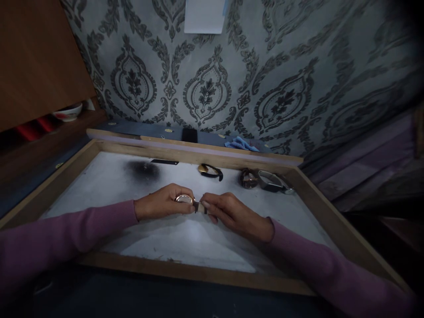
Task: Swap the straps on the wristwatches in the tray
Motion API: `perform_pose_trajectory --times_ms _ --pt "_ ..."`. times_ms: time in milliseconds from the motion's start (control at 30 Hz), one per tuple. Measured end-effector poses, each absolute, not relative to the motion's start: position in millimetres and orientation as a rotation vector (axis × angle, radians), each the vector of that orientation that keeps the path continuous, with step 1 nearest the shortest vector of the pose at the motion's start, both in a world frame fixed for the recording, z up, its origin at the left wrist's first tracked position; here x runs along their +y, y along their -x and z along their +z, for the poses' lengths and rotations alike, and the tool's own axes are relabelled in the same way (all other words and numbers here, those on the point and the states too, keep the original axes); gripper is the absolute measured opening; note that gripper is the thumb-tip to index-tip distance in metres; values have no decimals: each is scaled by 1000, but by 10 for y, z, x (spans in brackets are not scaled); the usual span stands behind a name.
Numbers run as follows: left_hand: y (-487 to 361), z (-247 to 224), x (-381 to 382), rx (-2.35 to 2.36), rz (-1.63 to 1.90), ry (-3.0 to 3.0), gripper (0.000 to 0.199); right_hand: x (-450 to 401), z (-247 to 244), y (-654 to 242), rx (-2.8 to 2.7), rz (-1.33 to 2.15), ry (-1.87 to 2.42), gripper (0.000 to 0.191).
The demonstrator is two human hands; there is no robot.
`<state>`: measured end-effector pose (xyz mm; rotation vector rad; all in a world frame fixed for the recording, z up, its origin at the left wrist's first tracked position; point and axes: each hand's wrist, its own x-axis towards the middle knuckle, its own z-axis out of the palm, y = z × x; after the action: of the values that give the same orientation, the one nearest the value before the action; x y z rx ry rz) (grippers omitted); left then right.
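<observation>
My left hand [167,201] is closed around a round watch [184,199] with a gold-coloured rim, its face turned up. My right hand [228,211] pinches the short band [198,206] at the watch's right side, which shows a dark part and a pale part. Whether the pale part is strap or a separate small piece, I cannot tell. Both hands meet over the middle of a shallow wooden tray [212,277] with a white bottom. Behind them lies another watch [210,171] with a gold-coloured case and a black strap.
Along the tray's back right lie a dark bracelet-like watch [248,178] and a silvery watch [270,181]. A thin black strip [164,162] rests at the back, near a dark smudge. Beyond the rim are a blue cloth [241,143] and a black object [189,135].
</observation>
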<state>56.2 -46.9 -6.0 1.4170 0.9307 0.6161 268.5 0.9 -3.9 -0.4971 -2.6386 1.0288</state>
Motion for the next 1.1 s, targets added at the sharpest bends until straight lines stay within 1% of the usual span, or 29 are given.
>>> perform_pose_trajectory --times_ms 333,633,1100 --pt "-506 -38 -444 904 568 -1465 14 18 -29 -2689 -2632 1014 541 38" --pt "-504 10 -445 972 513 -1520 10 19 -19 -2682 -2635 1010 576 37" --pt "-506 -56 -453 965 574 -1499 16 59 -67 -2695 -2571 1070 663 42"
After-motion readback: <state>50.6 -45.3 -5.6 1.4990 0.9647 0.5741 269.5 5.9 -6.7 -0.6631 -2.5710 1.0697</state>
